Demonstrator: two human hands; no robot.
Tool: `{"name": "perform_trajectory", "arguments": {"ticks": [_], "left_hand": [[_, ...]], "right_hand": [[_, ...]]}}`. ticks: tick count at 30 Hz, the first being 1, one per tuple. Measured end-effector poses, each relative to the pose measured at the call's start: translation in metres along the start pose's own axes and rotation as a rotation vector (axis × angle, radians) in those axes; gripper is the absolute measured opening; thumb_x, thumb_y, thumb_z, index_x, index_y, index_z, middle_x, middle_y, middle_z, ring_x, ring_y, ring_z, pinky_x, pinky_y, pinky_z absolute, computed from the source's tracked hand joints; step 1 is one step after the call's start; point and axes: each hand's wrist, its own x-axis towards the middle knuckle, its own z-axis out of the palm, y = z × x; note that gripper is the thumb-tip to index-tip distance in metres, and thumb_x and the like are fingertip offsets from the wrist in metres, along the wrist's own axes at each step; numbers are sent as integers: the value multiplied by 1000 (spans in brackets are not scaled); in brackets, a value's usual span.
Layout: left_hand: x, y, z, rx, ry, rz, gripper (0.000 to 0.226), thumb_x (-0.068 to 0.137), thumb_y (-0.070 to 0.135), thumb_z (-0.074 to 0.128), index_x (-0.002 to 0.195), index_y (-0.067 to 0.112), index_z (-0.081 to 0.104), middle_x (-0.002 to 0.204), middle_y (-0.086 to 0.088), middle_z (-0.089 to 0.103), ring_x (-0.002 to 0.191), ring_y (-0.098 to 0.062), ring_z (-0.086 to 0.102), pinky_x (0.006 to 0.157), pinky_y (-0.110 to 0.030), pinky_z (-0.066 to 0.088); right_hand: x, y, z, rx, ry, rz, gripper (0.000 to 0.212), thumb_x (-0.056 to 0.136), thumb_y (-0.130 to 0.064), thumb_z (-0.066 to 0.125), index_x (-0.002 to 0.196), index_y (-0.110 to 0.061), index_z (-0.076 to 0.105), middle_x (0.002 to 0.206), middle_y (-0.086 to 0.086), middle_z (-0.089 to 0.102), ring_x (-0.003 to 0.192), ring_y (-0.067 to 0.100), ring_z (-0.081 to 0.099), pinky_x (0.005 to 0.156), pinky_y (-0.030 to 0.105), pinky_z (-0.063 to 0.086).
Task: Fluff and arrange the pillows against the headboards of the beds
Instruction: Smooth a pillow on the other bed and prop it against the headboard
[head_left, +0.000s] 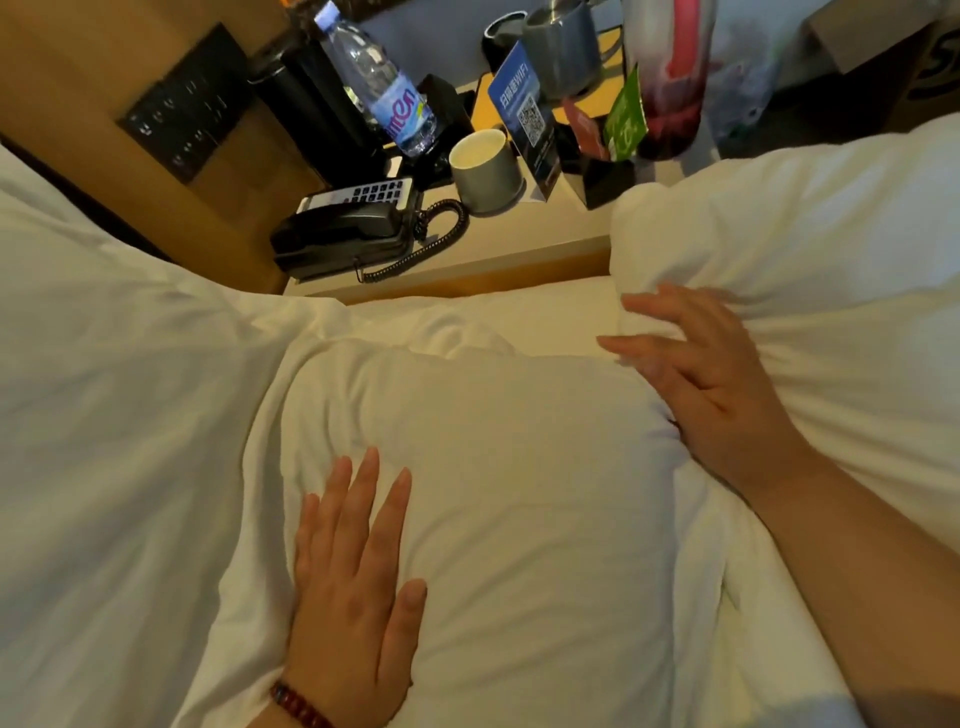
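A white pillow lies in the middle of the bed in front of me. My left hand rests flat on its near left part, fingers spread, holding nothing. My right hand lies open between this pillow and a second white pillow at the right, its palm pressed on the second pillow's wrinkled edge. White bedding bulges at the left. The wooden headboard panel runs along the upper left.
A nightstand stands just past the pillows. It carries a black telephone, a grey cup, a water bottle, a blue WiFi card, a kettle and a pink-and-clear bottle. A dark switch panel is set in the headboard.
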Motion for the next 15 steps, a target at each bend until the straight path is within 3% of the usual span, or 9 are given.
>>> {"name": "perform_trajectory", "arguments": {"ticks": [4,7,10,15], "left_hand": [[3,2,3,3,33,28,58,102,49,12,154,24,16,159,-11,21,148,-36,16,115,-59,13],[4,5,5,15,32,26,58,102,50,12,154,25,15,158,-11,21,147,-36,16,114,-61,14],[6,8,1,22,6,5,58,102,50,11,153,22,18,158,-12,23,147,-34,18,114,-59,13],[12,13,-24,8,12,-7,53,103,45,21,143,16,39,147,-9,44,138,-27,39,112,-52,27]], "right_hand": [[2,-7,-4,143,-152,39,39,95,-52,42,117,-33,69,130,-18,59,135,5,42,119,48,14],[3,-10,-8,186,-183,21,32,92,-48,50,116,-38,67,126,-26,60,127,1,49,116,44,23],[0,-14,-10,190,-196,-28,27,94,-43,48,116,-45,64,139,-27,50,130,6,46,107,41,33],[-9,-11,-10,151,-232,-46,35,98,-42,41,124,-37,64,127,-27,59,132,2,43,113,35,26]]}}
